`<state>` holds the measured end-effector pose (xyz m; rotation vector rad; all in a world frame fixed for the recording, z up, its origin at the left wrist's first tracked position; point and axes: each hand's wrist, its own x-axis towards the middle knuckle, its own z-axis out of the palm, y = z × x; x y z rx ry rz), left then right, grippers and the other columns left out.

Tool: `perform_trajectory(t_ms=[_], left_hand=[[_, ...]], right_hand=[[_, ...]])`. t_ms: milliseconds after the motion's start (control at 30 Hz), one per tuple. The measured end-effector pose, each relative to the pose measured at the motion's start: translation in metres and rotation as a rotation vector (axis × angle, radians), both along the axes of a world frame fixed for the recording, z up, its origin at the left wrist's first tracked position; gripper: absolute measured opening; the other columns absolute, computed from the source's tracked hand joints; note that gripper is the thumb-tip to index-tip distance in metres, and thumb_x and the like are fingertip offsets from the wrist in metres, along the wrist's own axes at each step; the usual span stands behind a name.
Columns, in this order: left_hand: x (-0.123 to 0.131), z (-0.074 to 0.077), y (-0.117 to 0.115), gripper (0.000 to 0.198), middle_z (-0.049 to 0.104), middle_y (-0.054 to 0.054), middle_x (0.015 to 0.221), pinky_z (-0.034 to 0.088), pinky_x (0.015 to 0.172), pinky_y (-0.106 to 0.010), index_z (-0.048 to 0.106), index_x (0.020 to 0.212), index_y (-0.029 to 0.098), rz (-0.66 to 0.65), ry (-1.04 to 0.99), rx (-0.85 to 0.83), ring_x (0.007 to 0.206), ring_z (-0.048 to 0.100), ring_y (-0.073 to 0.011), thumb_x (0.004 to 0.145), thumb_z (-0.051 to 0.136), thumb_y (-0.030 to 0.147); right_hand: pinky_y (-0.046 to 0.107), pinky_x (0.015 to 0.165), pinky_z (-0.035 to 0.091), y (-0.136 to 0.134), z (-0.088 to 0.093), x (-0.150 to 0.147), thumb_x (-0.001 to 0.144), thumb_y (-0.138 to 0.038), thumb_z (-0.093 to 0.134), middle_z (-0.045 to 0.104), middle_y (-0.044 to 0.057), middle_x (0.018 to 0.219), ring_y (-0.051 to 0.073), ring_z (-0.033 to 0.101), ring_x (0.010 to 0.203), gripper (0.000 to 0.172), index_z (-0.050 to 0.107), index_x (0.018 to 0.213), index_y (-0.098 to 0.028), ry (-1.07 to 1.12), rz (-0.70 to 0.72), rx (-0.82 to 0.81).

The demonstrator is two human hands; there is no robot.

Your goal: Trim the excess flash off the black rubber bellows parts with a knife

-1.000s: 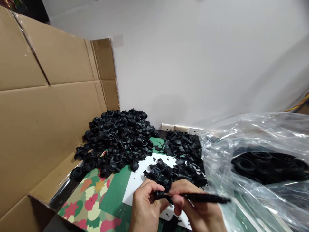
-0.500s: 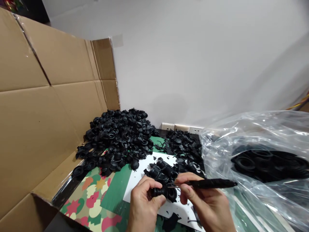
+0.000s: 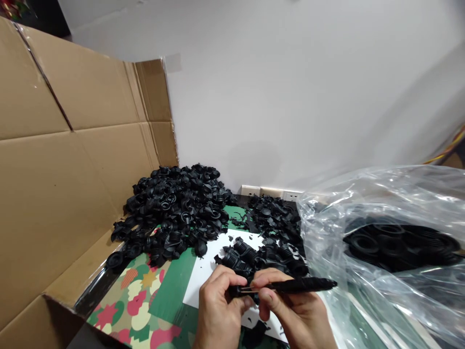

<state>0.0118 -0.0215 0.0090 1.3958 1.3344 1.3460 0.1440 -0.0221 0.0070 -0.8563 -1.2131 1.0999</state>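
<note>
My left hand [image 3: 220, 305] pinches a small black ribbed rubber bellows [image 3: 235, 291] between thumb and fingers, and they hide much of it. In my right hand [image 3: 290, 310] is a slim tool with a black handle [image 3: 305, 285] and a thin metal tip [image 3: 250, 290]. The tip reaches the bellows at my left fingertips; whether it is inside cannot be seen. Just beyond both hands, several more black ribbed pieces [image 3: 247, 252] lie on a white sheet [image 3: 203, 276]. Dark scraps [image 3: 256, 334] lie below my hands.
A large heap of black rubber parts [image 3: 181, 208] is at the left, beside a cardboard wall [image 3: 90, 160]. Black trimmings [image 3: 272, 218] are piled near the wall sockets [image 3: 269, 192]. At the right sits a clear plastic bag [image 3: 327, 232] with black ringed parts inside.
My right hand and the tool have moved left, closer to my left hand. The bellows has turned and is now more covered by fingers. The view has shifted slightly.
</note>
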Motion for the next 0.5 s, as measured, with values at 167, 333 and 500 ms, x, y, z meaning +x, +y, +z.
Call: perform_trajectory(t_ms=[167,333,500], left_hand=[[0.001,-0.004,-0.002,0.009,0.058,-0.001,0.067,0.045,0.052,-0.024,0.067,0.065,0.019,0.009,0.057,0.108,0.060,0.056,-0.0164,0.060,0.069,0.011],[0.005,-0.011,-0.008,0.020,0.058,0.000,0.064,0.043,0.050,-0.022,0.067,0.061,0.018,-0.033,0.077,0.067,0.057,0.055,-0.0153,0.056,0.062,0.000],[-0.001,-0.009,-0.006,0.022,0.058,-0.001,0.069,0.044,0.054,-0.024,0.065,0.065,0.018,0.026,0.075,0.015,0.063,0.057,-0.0166,0.054,0.060,-0.001]], right_hand=[[0.023,0.043,0.048,-0.003,-0.001,0.001,0.084,-0.038,0.054,0.061,0.003,0.070,0.011,0.055,0.044,0.022,0.063,0.075,-0.020,-0.231,-0.042,0.196],[0.024,0.055,0.050,0.014,0.014,0.023,0.084,-0.010,0.048,0.065,0.008,0.074,0.018,0.064,0.064,0.016,0.061,0.085,-0.019,-0.701,-0.265,0.835],[0.026,0.058,0.052,0.032,0.018,0.041,0.082,-0.015,0.055,0.065,0.005,0.074,0.018,0.063,0.065,0.008,0.059,0.084,-0.021,-0.666,-0.374,0.610]])
